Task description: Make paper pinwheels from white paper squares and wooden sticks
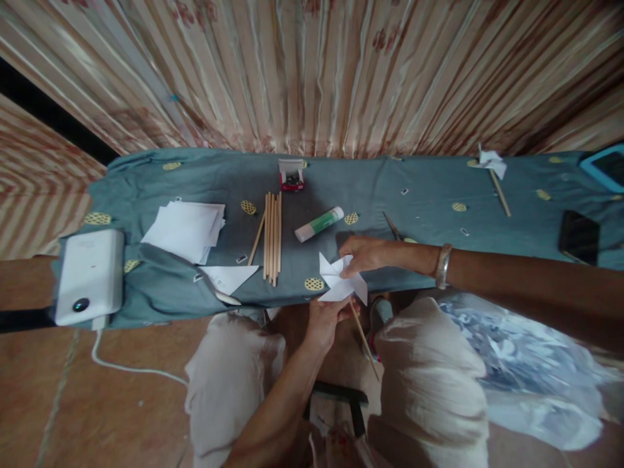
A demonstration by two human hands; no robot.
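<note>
A white paper pinwheel (335,285) sits on a thin wooden stick (364,341) just over the near edge of the cloth-covered table (370,188). My left hand (325,318) is closed around the top of the stick right behind the pinwheel. My right hand (366,252), with a bangle at the wrist, pinches the pinwheel's centre from above. A row of wooden sticks (272,237) and a glue stick (319,223) lie just beyond.
A stack of white paper (188,229) and a folded triangle (228,277) lie at left, near a white device (88,274) with a cable. A small red pin box (291,175), scissors (392,226), a finished pinwheel (492,168), a phone (579,236) and a tablet (604,166) sit farther off.
</note>
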